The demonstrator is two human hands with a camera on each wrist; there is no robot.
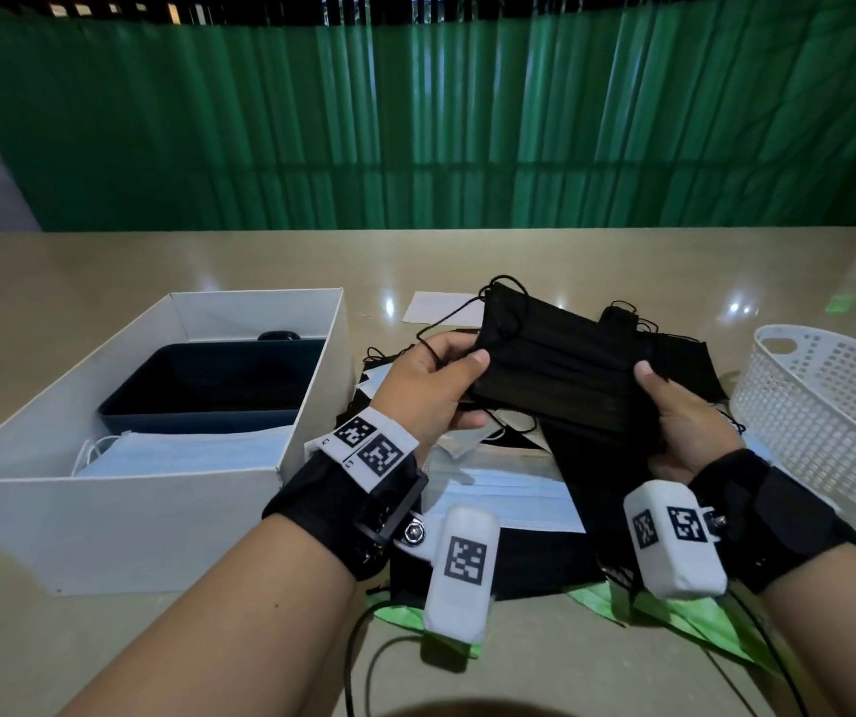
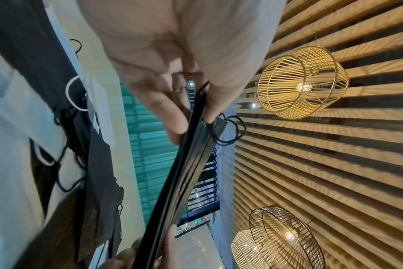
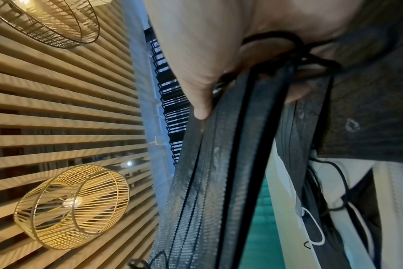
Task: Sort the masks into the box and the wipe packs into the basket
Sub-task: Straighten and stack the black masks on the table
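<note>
Both hands hold a stack of black masks [image 1: 560, 370] above the table's middle. My left hand [image 1: 446, 375] pinches its left edge, thumb on top; the wrist view shows the stack [image 2: 189, 163] edge-on between thumb and fingers. My right hand [image 1: 674, 411] grips the right edge, and the masks [image 3: 219, 163] run past its thumb. More black masks [image 1: 596, 478] and light blue masks [image 1: 508, 496] lie on the table below. The white box [image 1: 120, 504] at left holds blue masks [image 1: 182, 450] and a dark blue tray [image 1: 208, 380]. The white basket [image 1: 829, 421] stands at right. Green wipe packs [image 1: 694, 618] lie near the front.
A white card [image 1: 436, 306] lies behind the pile. Black cables [image 1: 358, 654] trail from my wrist cameras over the table's front. A green curtain [image 1: 415, 121] hangs behind the table's far edge. The wrist views show a slatted ceiling with wire lamps [image 2: 301, 81].
</note>
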